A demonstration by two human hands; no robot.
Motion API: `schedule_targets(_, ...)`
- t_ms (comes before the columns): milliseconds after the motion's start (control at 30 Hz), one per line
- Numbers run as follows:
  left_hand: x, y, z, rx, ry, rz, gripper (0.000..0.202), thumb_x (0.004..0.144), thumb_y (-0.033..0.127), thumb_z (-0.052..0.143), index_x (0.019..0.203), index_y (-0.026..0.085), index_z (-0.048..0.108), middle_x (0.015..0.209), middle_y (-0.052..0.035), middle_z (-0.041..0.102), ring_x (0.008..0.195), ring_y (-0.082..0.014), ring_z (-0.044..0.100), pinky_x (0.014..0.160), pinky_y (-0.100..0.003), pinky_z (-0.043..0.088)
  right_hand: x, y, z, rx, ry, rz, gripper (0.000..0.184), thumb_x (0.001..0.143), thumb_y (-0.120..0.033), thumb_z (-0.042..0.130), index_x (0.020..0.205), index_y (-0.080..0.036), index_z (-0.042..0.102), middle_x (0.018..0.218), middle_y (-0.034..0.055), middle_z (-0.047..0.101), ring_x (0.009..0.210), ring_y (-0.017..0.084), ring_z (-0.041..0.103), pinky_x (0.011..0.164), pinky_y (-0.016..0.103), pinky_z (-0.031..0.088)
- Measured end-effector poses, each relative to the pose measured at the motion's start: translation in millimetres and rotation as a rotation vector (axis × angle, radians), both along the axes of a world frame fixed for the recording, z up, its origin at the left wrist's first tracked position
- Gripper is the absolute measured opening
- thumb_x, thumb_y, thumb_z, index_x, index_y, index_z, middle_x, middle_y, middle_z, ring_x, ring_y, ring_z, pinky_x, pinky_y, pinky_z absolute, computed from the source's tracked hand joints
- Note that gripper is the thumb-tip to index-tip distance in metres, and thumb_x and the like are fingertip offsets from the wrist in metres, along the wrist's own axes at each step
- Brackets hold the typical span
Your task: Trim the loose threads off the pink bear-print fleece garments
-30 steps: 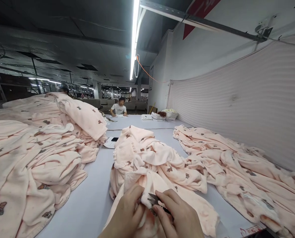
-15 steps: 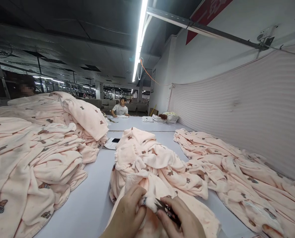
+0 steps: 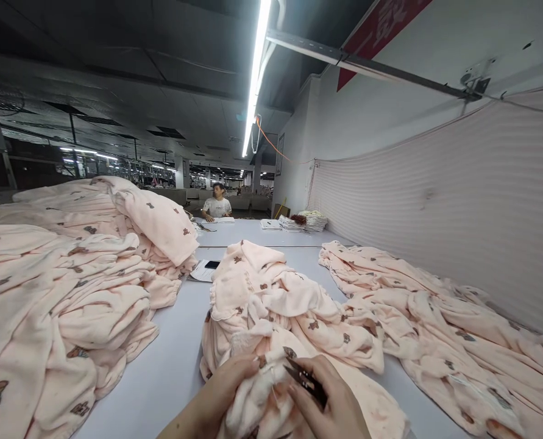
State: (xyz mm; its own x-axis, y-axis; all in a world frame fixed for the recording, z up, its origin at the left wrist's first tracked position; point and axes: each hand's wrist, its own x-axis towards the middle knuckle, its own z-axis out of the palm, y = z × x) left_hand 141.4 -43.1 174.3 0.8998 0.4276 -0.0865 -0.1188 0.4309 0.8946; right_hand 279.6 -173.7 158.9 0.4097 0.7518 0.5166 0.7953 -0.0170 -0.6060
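Note:
In front of me on the table lies a pale pink plush garment (image 3: 271,286) with small brown printed figures, bunched in folds. My left hand (image 3: 228,387) is closed on a gathered part of it, the fingertips partly hidden by cloth. Dark thread snips (image 3: 308,383) sit in my right hand (image 3: 330,396), their blades pointing left, close to the held cloth. A thin pale thread seems to hang from the fabric just left of the blades.
A tall heap of the same pink garments (image 3: 70,286) fills the left side; more garments (image 3: 426,311) spread along the right. Beyond are a phone (image 3: 212,264) on papers, folded white stacks (image 3: 312,221) and a person (image 3: 217,204) at the table's far end.
The gathered cloth between my hands has been turned, showing more of its pale side. My left hand has shifted slightly left and down. The snips stay in my right hand.

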Motion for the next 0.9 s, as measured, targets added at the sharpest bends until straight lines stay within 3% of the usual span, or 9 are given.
schedule_targets(67, -1, -5, 5.3, -0.069, -0.035, -0.028, 0.020, 0.077, 0.027, 0.057, 0.079, 0.011, 0.068, 0.072, -0.0055, 0.065, 0.072, -0.0177, 0.058, 0.072, -0.027, 0.043, -4, -4, 0.0, 0.021, -0.085, 0.023, 0.026, 0.084, -0.031, 0.058, 0.109, -0.029, 0.064, 0.092, 0.0004, 0.069, 0.079, 0.017, 0.068, 0.067, 0.021, 0.052)
schedule_targets(133, -2, -9, 9.2, -0.104, -0.061, -0.053, 0.019, 0.076, 0.026, 0.058, 0.078, 0.011, 0.068, 0.074, -0.0063, 0.066, 0.077, -0.0185, 0.058, 0.075, -0.028, 0.044, -8, -3, -0.2, 0.019, -0.139, -0.008, 0.025, 0.086, -0.030, 0.054, 0.108, -0.030, 0.065, 0.091, 0.0006, 0.069, 0.077, 0.017, 0.069, 0.065, 0.022, 0.052)
schedule_targets(233, -2, -11, 12.4, -0.060, -0.041, -0.028, 0.018, 0.075, 0.026, 0.059, 0.077, 0.011, 0.068, 0.073, -0.0043, 0.066, 0.072, -0.0157, 0.057, 0.071, -0.025, 0.043, -10, 0, 1.4, -0.009, -0.108, -0.060, 0.023, 0.091, -0.031, 0.047, 0.102, -0.029, 0.068, 0.089, 0.0011, 0.070, 0.081, 0.018, 0.069, 0.066, 0.022, 0.052)
schedule_targets(400, -5, -11, 15.7, -0.021, -0.038, -0.083, 0.024, 0.075, 0.028, 0.057, 0.082, 0.009, 0.071, 0.071, -0.0047, 0.066, 0.073, -0.0177, 0.059, 0.076, -0.028, 0.045, -11, 0, 5.1, -0.103, -0.166, 0.008, 0.028, 0.085, -0.029, 0.056, 0.112, -0.028, 0.064, 0.095, 0.0010, 0.070, 0.081, 0.017, 0.069, 0.067, 0.021, 0.052)
schedule_targets(533, -6, -8, 11.5, -0.011, -0.024, -0.062, 0.021, 0.075, 0.028, 0.060, 0.077, 0.010, 0.069, 0.069, -0.0039, 0.066, 0.069, -0.0156, 0.058, 0.070, -0.025, 0.043, -12, -2, 7.0, -0.092, -0.174, -0.080, 0.023, 0.092, -0.030, 0.047, 0.105, -0.028, 0.066, 0.093, 0.0010, 0.069, 0.082, 0.018, 0.069, 0.067, 0.023, 0.052)
schedule_targets(600, -6, -5, 7.5, -0.022, -0.003, -0.039, 0.021, 0.076, 0.029, 0.059, 0.077, 0.010, 0.069, 0.069, -0.0042, 0.066, 0.066, -0.0147, 0.057, 0.066, -0.024, 0.043, -12, -3, 7.1, -0.119, -0.166, -0.053, 0.022, 0.091, -0.030, 0.049, 0.106, -0.028, 0.065, 0.092, 0.0005, 0.069, 0.083, 0.017, 0.068, 0.068, 0.022, 0.052)
schedule_targets(733, -4, -5, 3.5, -0.042, -0.015, -0.105, 0.024, 0.079, 0.028, 0.056, 0.083, 0.007, 0.068, 0.078, -0.0085, 0.069, 0.075, -0.0176, 0.059, 0.074, -0.027, 0.043, -16, -3, 4.9, -0.125, -0.290, -0.034, 0.028, 0.088, -0.028, 0.051, 0.114, -0.025, 0.063, 0.097, 0.0041, 0.068, 0.079, 0.021, 0.067, 0.065, 0.028, 0.050)
schedule_targets(800, -2, -7, 4.2, -0.005, -0.027, -0.124, 0.022, 0.079, 0.027, 0.056, 0.082, 0.008, 0.069, 0.077, -0.0075, 0.068, 0.077, -0.0178, 0.059, 0.074, -0.027, 0.043, -18, -2, 4.1, -0.097, -0.228, -0.069, 0.026, 0.091, -0.029, 0.046, 0.108, -0.025, 0.065, 0.096, 0.0046, 0.068, 0.080, 0.022, 0.067, 0.067, 0.029, 0.049)
schedule_targets(900, -3, 0, 7.4, 0.071, 0.008, -0.059, 0.021, 0.077, 0.030, 0.060, 0.076, 0.012, 0.069, 0.073, -0.0045, 0.067, 0.072, -0.0176, 0.058, 0.069, -0.027, 0.043, -13, -3, 0.6, -0.031, 0.072, -0.053, 0.025, 0.092, -0.033, 0.047, 0.097, -0.026, 0.069, 0.090, 0.0028, 0.069, 0.086, 0.020, 0.065, 0.073, 0.026, 0.047)
